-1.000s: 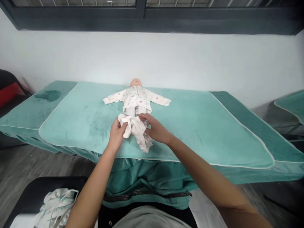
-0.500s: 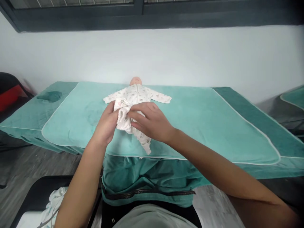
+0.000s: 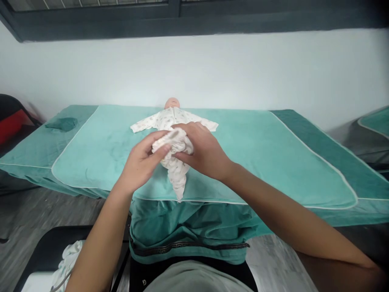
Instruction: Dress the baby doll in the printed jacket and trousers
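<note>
Table (image 3: 258, 162), green-covered, stood before me. Doll (image 3: 172, 103), in patterned shirt (image 3: 165, 118), lay on it, head toward the wall, lower body hidden by my hands. Bunched white cloth (image 3: 176, 172) sat between my hands, above the table's near half, one end tapering down; its loose gathering, I judged, could let folds slip or twist. Right hand (image 3: 206, 148) gripped its side, fingers arched over, thumb below. Left hand (image 3: 141, 162) pinched it, thumb in front.
</note>
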Available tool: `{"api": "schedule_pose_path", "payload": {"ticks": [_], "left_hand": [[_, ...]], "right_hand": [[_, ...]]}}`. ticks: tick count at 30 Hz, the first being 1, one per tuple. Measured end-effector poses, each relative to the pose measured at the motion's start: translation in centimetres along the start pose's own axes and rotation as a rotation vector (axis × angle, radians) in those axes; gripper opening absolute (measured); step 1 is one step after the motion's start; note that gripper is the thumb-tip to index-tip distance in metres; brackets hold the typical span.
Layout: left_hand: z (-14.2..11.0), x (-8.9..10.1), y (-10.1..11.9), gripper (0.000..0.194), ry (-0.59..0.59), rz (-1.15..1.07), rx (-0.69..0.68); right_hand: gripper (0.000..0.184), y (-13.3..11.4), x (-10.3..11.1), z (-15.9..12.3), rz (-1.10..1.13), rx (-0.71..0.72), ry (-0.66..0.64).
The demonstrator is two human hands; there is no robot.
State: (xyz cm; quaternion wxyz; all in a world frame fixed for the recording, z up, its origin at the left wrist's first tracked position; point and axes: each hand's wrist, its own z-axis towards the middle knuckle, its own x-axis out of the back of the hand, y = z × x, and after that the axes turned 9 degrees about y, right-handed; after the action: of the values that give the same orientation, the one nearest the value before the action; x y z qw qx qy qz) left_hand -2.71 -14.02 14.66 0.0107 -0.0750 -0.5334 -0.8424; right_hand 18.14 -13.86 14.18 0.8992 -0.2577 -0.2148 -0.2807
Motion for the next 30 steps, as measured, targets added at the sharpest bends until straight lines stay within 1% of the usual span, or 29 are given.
{"api": "schedule_pose_path", "payload": {"ticks": [1, 3, 5, 7, 9, 11, 13, 14, 15, 16, 18, 19, 22, 23, 25, 27, 28, 30], "left_hand": [[0.1, -0.1, -0.3, 0.032, 0.074, -0.014, -0.029], [0.3, 0.0, -0.8, 0.028, 0.194, -0.041, -0.078], [0.4, 0.1, -0.9, 0.025, 0.256, -0.040, -0.130], [0.5, 0.2, -0.8, 0.022, 0.280, -0.029, -0.190], [0.3, 0.1, -0.7, 0.021, 0.288, -0.036, -0.206], [0.1, 0.0, -0.6, 0.023, 0.292, -0.058, -0.159], [-0.1, -0.1, -0.6, 0.025, 0.290, -0.061, -0.101], [-0.1, -0.1, -0.6, 0.026, 0.282, -0.048, -0.080], [-0.2, -0.1, -0.6, 0.026, 0.265, -0.026, -0.067], [-0.2, -0.1, -0.5, 0.026, 0.239, 0.001, -0.057], [-0.2, -0.1, -0.3, 0.024, 0.167, 0.054, -0.049], [-0.2, -0.2, -0.2, 0.024, 0.135, 0.074, -0.050], [-0.2, -0.2, 0.1, 0.025, 0.075, 0.081, -0.028], [-0.2, -0.1, 0.1, 0.027, 0.051, 0.070, -0.003], [-0.3, 0.3, -0.1, 0.032, -0.032, 0.045, 0.063], [-0.4, 0.8, -0.5, 0.036, -0.122, 0.043, 0.107], [-0.5, 1.1, -0.8, 0.036, -0.140, 0.058, 0.106], [-0.6, 1.4, -1.5, 0.030, -0.103, 0.121, 0.062]], "right_hand": [[0.038, 0.0, 0.2, 0.0, 0.032, -0.002, -0.012], [0.027, 0.0, 0.8, -0.1, 0.124, -0.014, -0.043], [0.024, -0.1, 1.3, 0.0, 0.247, -0.079, -0.088], [0.027, -0.1, 1.6, 0.1, 0.393, -0.206, -0.123], [0.032, -0.1, 1.7, 0.1, 0.522, -0.370, -0.152], [0.040, 0.1, 1.5, 0.1, 0.614, -0.498, -0.220], [0.039, 0.2, 1.2, -0.1, 0.651, -0.536, -0.296], [0.034, 0.1, 1.1, -0.1, 0.652, -0.514, -0.291], [0.029, 0.1, 1.0, -0.1, 0.643, -0.473, -0.250], [0.030, 0.0, 1.0, -0.1, 0.624, -0.419, -0.183], [0.041, -0.4, 1.0, 0.2, 0.556, -0.300, -0.049], [0.040, -0.5, 1.0, 0.4, 0.510, -0.240, -0.016], [0.018, -0.7, 1.1, 1.0, 0.377, -0.073, -0.035], [0.017, -0.7, 1.0, 1.1, 0.349, -0.033, -0.046], [0.018, -0.3, 0.8, 1.1, 0.308, 0.006, -0.056], [0.016, 0.3, 0.7, 1.0, 0.256, -0.003, -0.044], [0.015, 0.6, 0.7, 0.9, 0.229, -0.014, -0.031], [0.013, 1.1, 0.6, 0.6, 0.195, -0.034, -0.013]]}}
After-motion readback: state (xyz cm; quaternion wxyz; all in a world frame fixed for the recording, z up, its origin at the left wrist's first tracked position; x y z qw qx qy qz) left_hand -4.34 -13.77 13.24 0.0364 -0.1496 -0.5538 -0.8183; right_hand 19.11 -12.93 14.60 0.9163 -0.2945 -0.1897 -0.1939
